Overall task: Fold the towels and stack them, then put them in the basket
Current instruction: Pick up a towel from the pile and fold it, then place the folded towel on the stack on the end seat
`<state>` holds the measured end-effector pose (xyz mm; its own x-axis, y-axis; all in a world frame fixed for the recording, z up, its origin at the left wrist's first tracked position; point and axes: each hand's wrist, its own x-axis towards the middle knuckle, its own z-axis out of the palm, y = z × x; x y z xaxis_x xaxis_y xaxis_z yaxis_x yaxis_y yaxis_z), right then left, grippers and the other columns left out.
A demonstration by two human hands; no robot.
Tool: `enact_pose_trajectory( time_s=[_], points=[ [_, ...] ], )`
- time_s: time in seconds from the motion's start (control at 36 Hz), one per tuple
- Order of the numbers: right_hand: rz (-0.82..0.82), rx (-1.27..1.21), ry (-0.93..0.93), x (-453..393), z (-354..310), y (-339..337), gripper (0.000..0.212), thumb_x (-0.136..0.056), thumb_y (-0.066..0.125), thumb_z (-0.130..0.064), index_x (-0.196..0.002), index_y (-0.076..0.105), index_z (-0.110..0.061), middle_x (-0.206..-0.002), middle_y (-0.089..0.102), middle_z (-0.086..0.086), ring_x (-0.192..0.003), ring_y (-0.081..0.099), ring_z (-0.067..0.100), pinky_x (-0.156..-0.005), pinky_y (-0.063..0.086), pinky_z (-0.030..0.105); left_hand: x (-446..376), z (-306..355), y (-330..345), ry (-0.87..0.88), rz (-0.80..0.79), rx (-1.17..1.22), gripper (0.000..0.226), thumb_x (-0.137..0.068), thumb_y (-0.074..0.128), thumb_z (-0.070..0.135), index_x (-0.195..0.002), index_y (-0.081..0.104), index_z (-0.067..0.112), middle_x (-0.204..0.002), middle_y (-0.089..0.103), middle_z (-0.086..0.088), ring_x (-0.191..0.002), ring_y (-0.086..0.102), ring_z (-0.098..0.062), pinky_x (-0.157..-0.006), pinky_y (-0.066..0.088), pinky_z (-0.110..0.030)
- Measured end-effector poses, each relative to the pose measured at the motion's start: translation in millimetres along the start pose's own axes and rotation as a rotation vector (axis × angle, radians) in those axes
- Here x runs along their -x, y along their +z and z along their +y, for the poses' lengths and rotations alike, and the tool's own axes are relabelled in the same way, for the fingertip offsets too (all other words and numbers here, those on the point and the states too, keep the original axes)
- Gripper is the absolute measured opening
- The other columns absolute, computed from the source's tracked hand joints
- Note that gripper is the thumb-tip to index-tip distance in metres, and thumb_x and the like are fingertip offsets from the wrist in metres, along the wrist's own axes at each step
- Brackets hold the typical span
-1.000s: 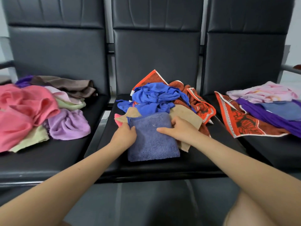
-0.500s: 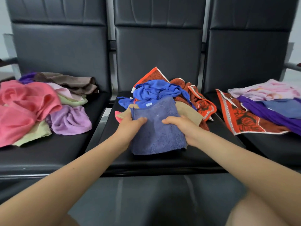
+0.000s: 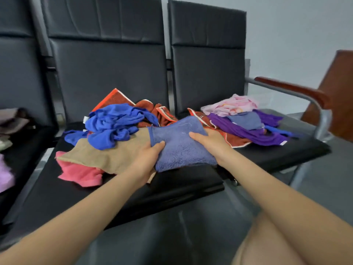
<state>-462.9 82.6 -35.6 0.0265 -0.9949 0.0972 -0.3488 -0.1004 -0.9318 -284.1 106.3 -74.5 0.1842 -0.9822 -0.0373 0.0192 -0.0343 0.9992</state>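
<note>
A folded slate-blue towel point(image 3: 179, 144) is lifted off the middle seat, held between both hands. My left hand point(image 3: 148, 159) grips its left edge, thumb on top. My right hand point(image 3: 209, 141) holds its right side, fingers over the top. Behind and left lies a heap on the middle seat: a crumpled royal-blue towel point(image 3: 114, 125), a tan towel point(image 3: 110, 155), a pink towel point(image 3: 80, 174) and a red patterned towel point(image 3: 152, 113). On the right seat lie a purple towel point(image 3: 246, 130), a folded blue towel point(image 3: 245, 120) and a pale pink towel point(image 3: 231, 106). No basket is in view.
Black padded bench seats point(image 3: 191, 180) with tall backs run across the view. A metal armrest with a brown wooden top point(image 3: 298, 90) bounds the right seat. More towels, lilac point(image 3: 4, 175) and brown point(image 3: 11, 119), show at the left edge. My bare knee point(image 3: 263, 243) is at lower right.
Both hands have lifted the slate-blue towel off the seat and carried it to the right, toward the right seat. My head has turned right, so the left seat's pile has mostly left view.
</note>
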Motion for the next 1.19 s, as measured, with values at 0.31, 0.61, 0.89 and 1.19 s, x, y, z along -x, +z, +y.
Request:
enact_pose_trajectory(
  time_s=[0.31, 0.61, 0.89, 1.19],
  points=[
    [0.226, 0.313, 0.304, -39, 85, -133, 0.029, -0.087, 0.058, -0.017, -0.111, 0.065, -0.002, -0.112, 0.067, 0.015, -0.106, 0.061, 0.029, -0.076, 0.039, 0.028, -19, -17, 142, -0.061, -0.341, -0.296, 0.007, -0.097, 0.053, 0.016, -0.095, 0.055, 0.010, -0.077, 0.059, -0.008, -0.052, 0.056, -0.013, -0.046, 0.052, -0.021],
    [0.346, 0.908, 0.178, -69, 135, -163, 0.036, -0.091, 0.055, -0.050, -0.103, 0.054, -0.016, -0.107, 0.066, 0.005, -0.108, 0.059, 0.028, -0.088, 0.041, 0.039, -63, -40, 212, 0.300, -0.231, -0.971, 0.053, -0.094, 0.050, 0.048, -0.141, 0.043, 0.025, -0.131, 0.042, -0.008, -0.129, 0.034, -0.027, -0.102, 0.038, -0.037],
    [0.401, 0.680, 0.174, -118, 156, -174, 0.027, -0.091, 0.059, -0.037, -0.080, 0.048, -0.015, -0.083, 0.058, 0.002, -0.086, 0.060, 0.027, -0.069, 0.043, 0.035, -116, -49, 236, 0.379, -0.187, -1.015, 0.047, -0.096, 0.045, 0.047, -0.140, 0.047, 0.029, -0.135, 0.047, 0.004, -0.130, 0.036, -0.017, -0.114, 0.022, -0.041],
    [0.549, 0.572, -0.016, -123, 154, -178, 0.019, -0.089, 0.065, -0.026, -0.098, 0.062, -0.010, -0.089, 0.061, 0.003, -0.097, 0.056, 0.027, -0.075, 0.046, 0.039, -114, -37, 196, 0.324, -0.272, -0.621, 0.036, -0.088, 0.065, 0.019, -0.124, 0.061, 0.016, -0.123, 0.055, -0.008, -0.116, 0.052, -0.017, -0.106, 0.033, -0.022]
  ],
)
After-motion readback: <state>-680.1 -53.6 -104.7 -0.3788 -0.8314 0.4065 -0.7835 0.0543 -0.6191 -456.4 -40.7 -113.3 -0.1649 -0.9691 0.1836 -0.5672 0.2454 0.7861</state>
